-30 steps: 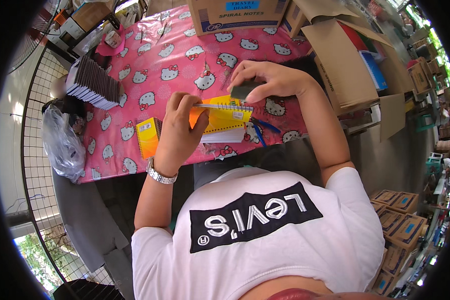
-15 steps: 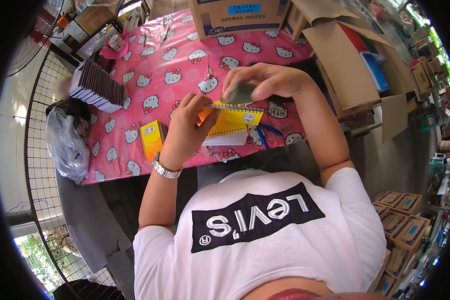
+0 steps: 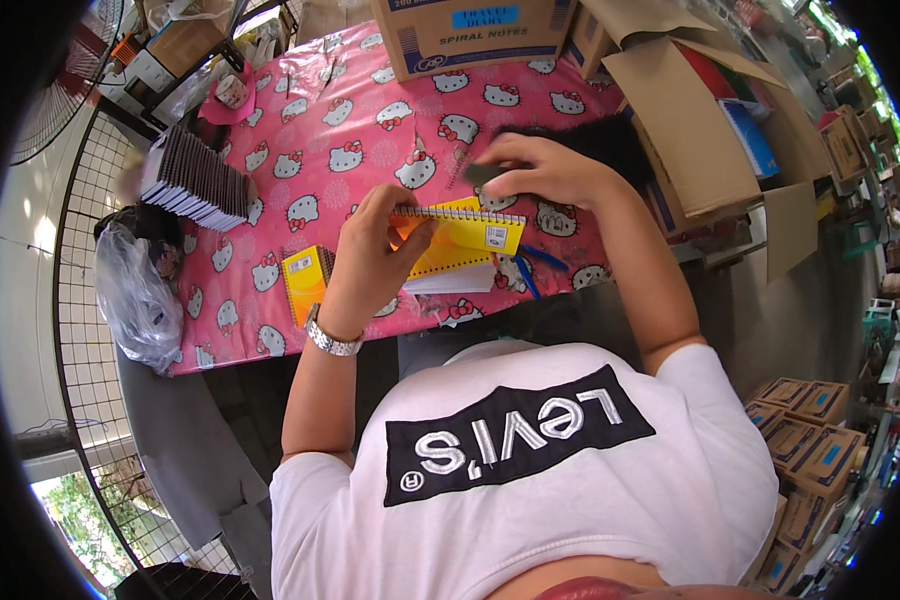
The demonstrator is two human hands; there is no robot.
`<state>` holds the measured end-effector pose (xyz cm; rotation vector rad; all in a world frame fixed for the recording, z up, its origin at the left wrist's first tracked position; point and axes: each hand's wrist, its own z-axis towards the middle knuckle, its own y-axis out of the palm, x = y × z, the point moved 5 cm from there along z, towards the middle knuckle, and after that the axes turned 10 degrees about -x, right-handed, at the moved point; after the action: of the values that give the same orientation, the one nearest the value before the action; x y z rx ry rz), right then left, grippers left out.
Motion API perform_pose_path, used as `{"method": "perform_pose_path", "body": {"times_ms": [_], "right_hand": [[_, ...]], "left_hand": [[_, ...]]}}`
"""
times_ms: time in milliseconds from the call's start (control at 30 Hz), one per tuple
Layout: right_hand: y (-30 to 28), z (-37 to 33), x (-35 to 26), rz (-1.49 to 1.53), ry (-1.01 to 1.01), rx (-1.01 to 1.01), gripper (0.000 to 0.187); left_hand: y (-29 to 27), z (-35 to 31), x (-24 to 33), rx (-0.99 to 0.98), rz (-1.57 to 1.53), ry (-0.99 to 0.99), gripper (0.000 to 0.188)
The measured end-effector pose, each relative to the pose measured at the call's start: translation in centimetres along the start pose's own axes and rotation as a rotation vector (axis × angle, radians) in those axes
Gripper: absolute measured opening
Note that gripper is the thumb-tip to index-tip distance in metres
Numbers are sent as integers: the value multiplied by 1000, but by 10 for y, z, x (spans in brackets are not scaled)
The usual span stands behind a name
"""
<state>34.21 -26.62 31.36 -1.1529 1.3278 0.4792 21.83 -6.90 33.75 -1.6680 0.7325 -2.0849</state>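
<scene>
My left hand point(image 3: 385, 235) is closed on a yellow spiral notebook point(image 3: 470, 234), holding it by its spiral-bound edge. Below it on the table lies a yellow cover with a row of punched holes over white sheets point(image 3: 460, 279). My right hand point(image 3: 545, 172), just above and right of the notebook, grips a small dark grey-green block point(image 3: 484, 176) whose kind I cannot make out. Beside the notebook rest blue-handled pliers point(image 3: 538, 268). Another yellow spiral notebook point(image 3: 308, 278) sits left of my left wrist.
A pink patterned cloth point(image 3: 345, 155) covers the table. At its left stand stacked dark spiral notebooks point(image 3: 192, 178) and a clear plastic bag point(image 3: 135, 300). A closed carton point(image 3: 480, 40) is at the back. A dark fuzzy mass point(image 3: 610, 145) lies before an open carton point(image 3: 705, 140) at the right.
My right hand has moved slightly right with the dark block, away from the notebook's spiral. My left hand stays on the notebook, nearly in the same place.
</scene>
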Motion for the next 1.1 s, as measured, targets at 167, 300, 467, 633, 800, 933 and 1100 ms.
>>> {"method": "perform_pose_path", "body": {"times_ms": [167, 300, 467, 633, 800, 933, 1100], "right_hand": [[-18, -114, 161, -406, 526, 625, 59], [47, -157, 223, -863, 660, 937, 71], [133, -85, 183, -891, 342, 678, 71], [117, -77, 183, -468, 325, 578, 55], [78, -88, 46, -253, -190, 840, 51], [92, -68, -37, -373, -453, 568, 58], [102, -44, -58, -524, -448, 548, 59]], "left_hand": [[1, -14, -23, 153, -319, -110, 17], [9, -22, -23, 287, -417, -57, 18], [11, -21, -22, 348, -346, -90, 19], [11, -22, -29, 305, -397, -113, 19], [13, -21, -34, 297, -358, -34, 21], [15, -21, -34, 236, -416, -80, 20], [17, -25, -38, 289, -471, 11, 21]]}}
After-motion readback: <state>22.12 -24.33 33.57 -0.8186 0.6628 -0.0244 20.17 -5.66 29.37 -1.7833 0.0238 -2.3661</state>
